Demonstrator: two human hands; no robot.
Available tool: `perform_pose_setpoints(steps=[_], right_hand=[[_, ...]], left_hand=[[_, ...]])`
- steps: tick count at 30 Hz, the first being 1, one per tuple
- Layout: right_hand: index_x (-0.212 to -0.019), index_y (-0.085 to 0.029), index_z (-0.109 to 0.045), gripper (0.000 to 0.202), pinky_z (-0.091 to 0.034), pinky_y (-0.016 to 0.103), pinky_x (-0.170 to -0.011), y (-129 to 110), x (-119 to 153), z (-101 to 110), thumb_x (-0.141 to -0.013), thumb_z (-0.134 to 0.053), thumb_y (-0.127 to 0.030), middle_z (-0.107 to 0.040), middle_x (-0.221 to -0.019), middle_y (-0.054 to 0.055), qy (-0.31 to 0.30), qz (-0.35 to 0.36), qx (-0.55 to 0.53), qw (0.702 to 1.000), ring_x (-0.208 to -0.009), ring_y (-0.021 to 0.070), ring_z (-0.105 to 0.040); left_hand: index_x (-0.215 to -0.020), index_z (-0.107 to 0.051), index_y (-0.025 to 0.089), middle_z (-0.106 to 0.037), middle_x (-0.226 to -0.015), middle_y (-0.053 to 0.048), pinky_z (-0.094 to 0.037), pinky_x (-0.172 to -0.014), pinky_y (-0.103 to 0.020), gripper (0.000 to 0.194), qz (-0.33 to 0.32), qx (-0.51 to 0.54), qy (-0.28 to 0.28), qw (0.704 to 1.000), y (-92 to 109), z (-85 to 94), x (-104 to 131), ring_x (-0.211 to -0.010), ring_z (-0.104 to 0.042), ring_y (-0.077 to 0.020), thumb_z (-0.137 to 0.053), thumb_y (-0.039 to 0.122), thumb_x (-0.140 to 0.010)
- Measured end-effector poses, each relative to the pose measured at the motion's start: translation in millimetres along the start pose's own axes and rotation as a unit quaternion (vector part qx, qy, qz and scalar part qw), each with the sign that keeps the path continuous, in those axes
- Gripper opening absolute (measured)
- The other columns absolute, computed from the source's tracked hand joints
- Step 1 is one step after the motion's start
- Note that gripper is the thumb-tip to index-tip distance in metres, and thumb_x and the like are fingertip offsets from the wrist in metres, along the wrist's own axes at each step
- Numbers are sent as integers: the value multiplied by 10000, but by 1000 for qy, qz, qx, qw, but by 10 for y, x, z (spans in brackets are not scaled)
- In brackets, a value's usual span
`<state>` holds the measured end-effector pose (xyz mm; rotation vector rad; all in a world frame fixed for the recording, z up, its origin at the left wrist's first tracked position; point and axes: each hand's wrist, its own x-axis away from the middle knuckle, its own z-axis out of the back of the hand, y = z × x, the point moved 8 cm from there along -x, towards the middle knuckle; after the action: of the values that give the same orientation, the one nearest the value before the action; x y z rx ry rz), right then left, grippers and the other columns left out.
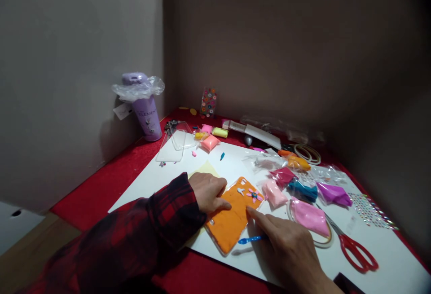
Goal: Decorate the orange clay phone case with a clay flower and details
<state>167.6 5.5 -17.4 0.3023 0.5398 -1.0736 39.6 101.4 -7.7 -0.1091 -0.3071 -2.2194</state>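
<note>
A phone case (232, 217) covered in orange clay lies tilted on a white board. Near its top sit a pink clay flower (255, 195) with a teal centre and a small white clay piece (240, 191). My left hand (208, 193) rests over the case's left edge, thumb on the clay and the other fingers curled. The index finger of my right hand (286, 240) touches the clay near the right edge. A blue modelling tool (249, 239) sticks out from under that hand's curled fingers, which hide its other end.
Several bagged clays, including a pink packet (311, 217), lie to the right beside red-handled scissors (358, 251) and a gem sticker sheet (372, 211). Clear cases (171, 150) lie at the back left. A purple tumbler (147, 116) stands by the wall, a decorated case (208, 102) behind.
</note>
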Motion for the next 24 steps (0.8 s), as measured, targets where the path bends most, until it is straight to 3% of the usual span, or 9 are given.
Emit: perform_pose_setpoints(steps=[5,13,16,21,24], right_hand=[[-1019,-158,-630,269,-315,204,-447,43,-24,101,-819,-460,-216,-615,-577,12,38,-42,-51,997,-452,100,-533],[-1064,-172,-603,302,-311,215,-459,36,38,-83,-788,-479,-173,-593,-571,-5,-17,-17,-41,999,-469,111,-524],[-1043,-177,-609,277,-300,210,-442,27,3,-27,-803,-471,-186,-593,-569,-6,-11,-20,-46,999,-453,107,-516],[-983,-166,-635,268,-314,216,-463,-43,-54,158,-809,-433,-142,-570,-544,-1,50,20,-53,997,-459,108,-513],[-965,-166,-642,278,-285,212,-453,-70,-41,148,-796,-427,-116,-543,-517,-8,46,41,-46,997,-433,96,-483]], left_hand=[[-778,-571,233,-651,-728,-34,-312,-509,-266,419,1,-3,2,1000,-12,-1,2,-678,-600,-213,-459,633,-725],[-776,-567,231,-647,-726,-31,-290,-504,-265,409,-4,-7,8,1000,-4,-3,3,-678,-599,-207,-464,624,-727],[-772,-565,231,-647,-724,-29,-285,-499,-264,409,-2,-6,8,1000,-5,3,-1,-675,-599,-207,-467,625,-725],[-768,-563,234,-647,-723,-27,-296,-502,-265,415,-5,-4,8,1000,-4,3,1,-670,-596,-207,-456,633,-728],[-782,-568,234,-648,-733,-32,-318,-517,-267,429,-3,-5,3,1000,-8,-1,9,-680,-596,-209,-448,642,-727]])
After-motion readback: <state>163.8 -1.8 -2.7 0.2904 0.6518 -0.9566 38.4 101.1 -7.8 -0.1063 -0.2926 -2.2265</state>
